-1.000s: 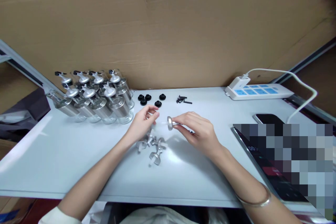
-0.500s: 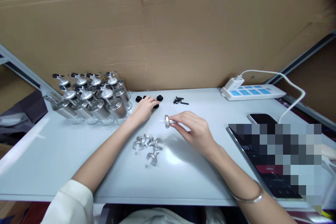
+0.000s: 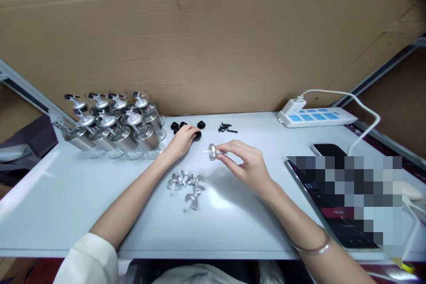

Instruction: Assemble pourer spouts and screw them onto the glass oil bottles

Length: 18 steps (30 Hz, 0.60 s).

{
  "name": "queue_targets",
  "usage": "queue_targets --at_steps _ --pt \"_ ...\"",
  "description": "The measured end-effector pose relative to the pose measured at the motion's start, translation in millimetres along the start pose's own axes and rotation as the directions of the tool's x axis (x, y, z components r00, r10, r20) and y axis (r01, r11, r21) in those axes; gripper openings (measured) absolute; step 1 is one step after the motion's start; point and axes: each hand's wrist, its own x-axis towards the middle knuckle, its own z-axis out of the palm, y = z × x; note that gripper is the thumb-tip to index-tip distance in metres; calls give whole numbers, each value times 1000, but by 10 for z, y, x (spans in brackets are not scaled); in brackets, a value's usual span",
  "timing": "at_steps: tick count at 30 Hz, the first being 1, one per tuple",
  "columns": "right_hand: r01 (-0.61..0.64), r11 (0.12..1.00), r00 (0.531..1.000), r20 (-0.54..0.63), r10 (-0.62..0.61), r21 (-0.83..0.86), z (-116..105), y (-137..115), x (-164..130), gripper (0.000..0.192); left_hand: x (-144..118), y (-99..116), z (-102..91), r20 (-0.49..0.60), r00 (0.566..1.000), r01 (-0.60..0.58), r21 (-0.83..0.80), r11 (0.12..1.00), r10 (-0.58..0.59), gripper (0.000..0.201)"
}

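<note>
My right hand (image 3: 244,164) pinches a small silver cap piece (image 3: 212,151) with a thin clear tube on its left end, lifted just above the white table (image 3: 83,199). My left hand (image 3: 181,141) reaches to the back and rests over a cluster of black round caps (image 3: 200,124), fingers curled on one; whether it grips one I cannot tell. A loose pile of several silver cap pieces (image 3: 186,184) lies between my forearms.
Several glass bottles with silver pump tops (image 3: 113,126) stand at the back left. Small black screws (image 3: 226,128) lie behind my right hand. A white power strip (image 3: 316,116) with cable, a phone (image 3: 328,149) and a tablet (image 3: 333,213) occupy the right. Cardboard walls the back.
My left hand left the pile near the silver piece and moved back to the black caps. My right hand kept the silver piece, shifting slightly.
</note>
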Motion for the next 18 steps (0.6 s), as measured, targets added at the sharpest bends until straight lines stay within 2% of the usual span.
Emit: queue_targets --at_steps 3,6,10,13,18 --pt "-41 998 999 -11 42 49 -20 -43 4 9 -159 220 -73 -39 998 40 -84 996 -43 27" --pt "-78 994 997 -23 80 78 -43 -94 11 10 -370 506 -150 -86 984 116 -341 933 -154 24" --pt "-90 990 995 -35 95 105 -62 -140 21 10 -587 783 -214 -125 970 123 -486 865 -208 22" --pt "-77 990 995 -48 83 118 -66 -145 24 9 -661 852 -218 -147 962 112 -553 826 -229 20" --pt "-83 991 995 -44 88 101 -58 -139 28 11 -712 851 -164 -133 958 126 -604 787 -255 20"
